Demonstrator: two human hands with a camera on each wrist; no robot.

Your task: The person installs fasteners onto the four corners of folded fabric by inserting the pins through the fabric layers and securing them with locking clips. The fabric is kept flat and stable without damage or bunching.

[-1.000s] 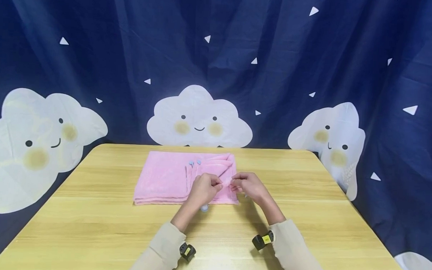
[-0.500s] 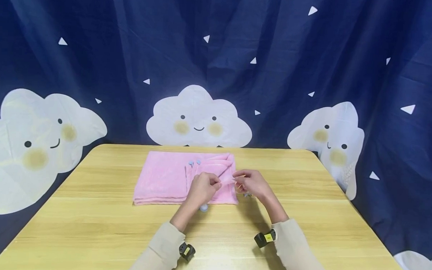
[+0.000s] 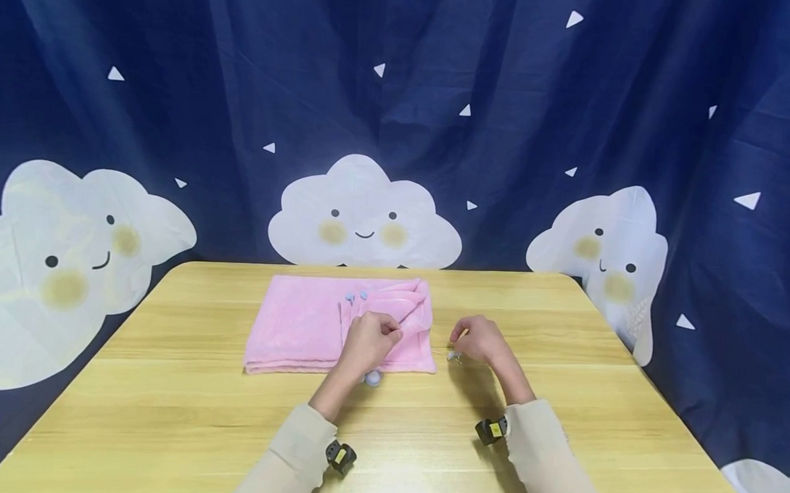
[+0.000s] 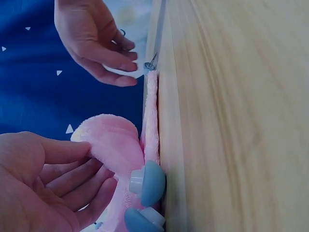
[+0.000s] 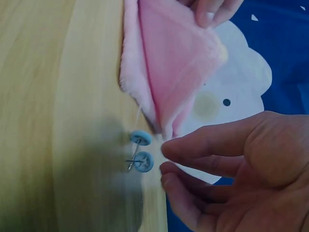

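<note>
A folded pink plush blanket (image 3: pixel 301 323) lies on the table, its right part turned up into a loose flap (image 5: pixel 178 53). My left hand (image 3: pixel 368 340) pinches this flap between thumb and fingers, seen in the left wrist view at the plush edge. Off the blanket's right edge, my right hand (image 3: pixel 482 339) hovers with loosely bent fingers and nothing visible between thumb and fingertips. Close beside those fingertips, two light-blue round-capped pins (image 5: pixel 140 150) lie with their metal points showing. Two blue mushroom-shaped caps with white stems (image 4: pixel 147 183) sit by the blanket's front edge.
Two more small blue caps (image 3: pixel 357 297) show on the blanket's upper middle. The wooden table (image 3: pixel 167 420) has its far edge in front of a dark blue curtain (image 3: pixel 428 59) printed with white clouds.
My right hand has drawn away from the blanket to the right, uncovering the two pins there. My left hand has stayed almost in place at the flap.
</note>
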